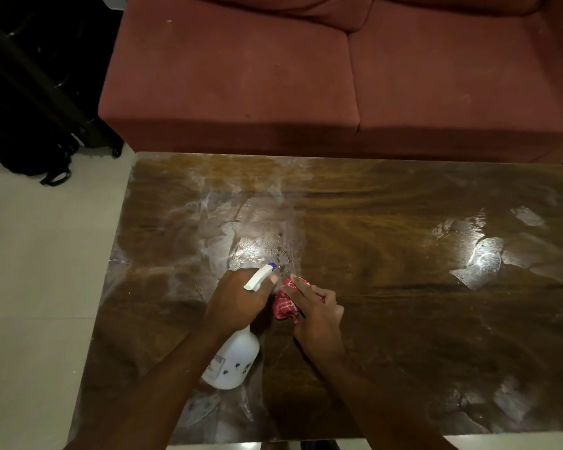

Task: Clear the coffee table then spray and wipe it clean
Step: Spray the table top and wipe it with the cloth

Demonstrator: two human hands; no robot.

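Head view: the left hand point(238, 300) was curled round the neck of the white spray bottle point(234, 358), one finger over the trigger and the blue-tipped nozzle point(267, 271) aimed away from the person at the middle of the worktop point(403, 319). The bottle's body hung tilted below the wrist, above the near left part of the surface. Whether its base touched the wood could not be told. The right hand point(312, 316) was just beside it and gripped a bunched red patterned cloth point(285, 306), fingers half extended over the wad, low over the wood.

The worktop carried nothing else, so the clearing looked done. A scatter of droplets point(283, 254) lay just ahead of the nozzle, and pale smears showed on the left and far right.

The bottle seemed to be thin, rigid plastic and probably light to middling. How full it was could not be judged. The neck grip suited it, since it kept the trigger in reach and let the body hang. A wet hand might slip on the smooth wall lower down. The cloth was soft and limp with no shape of its own. It would likely work best gathered under the palm and pressed flat, not pinched by an edge. The glossy surface looked slick where wet, so the cloth would probably slide over it easily.

A red sofa point(273, 76) stood beyond the far edge.
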